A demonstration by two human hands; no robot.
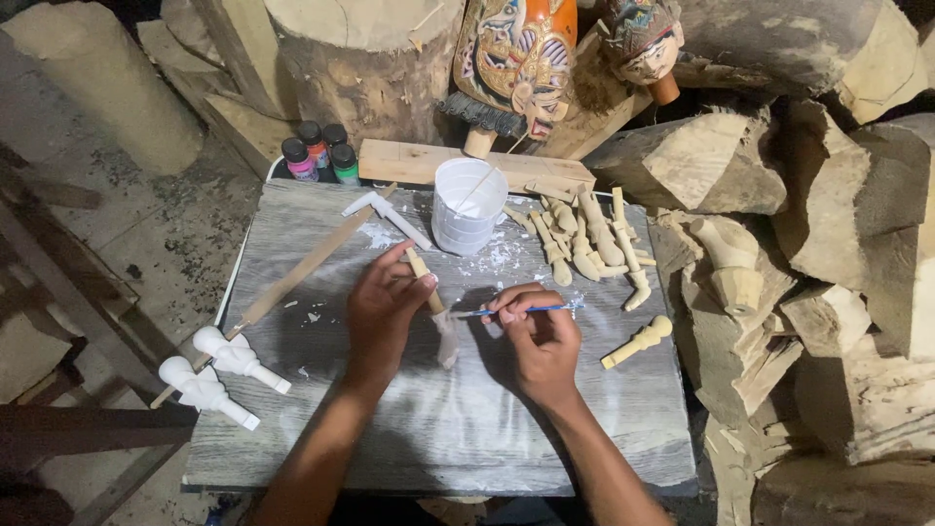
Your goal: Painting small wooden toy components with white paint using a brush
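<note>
My right hand (542,336) pinches a blue-handled brush (521,311), tip leftward | left hand (385,307) grips a carved puppet arm (436,310), steadying it | paint cup (468,206) just beyond my fingertips.

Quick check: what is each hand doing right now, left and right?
Left hand: closed around a small carved wooden piece, held over the board.
Right hand: closed on a thin blue paintbrush.
</note>
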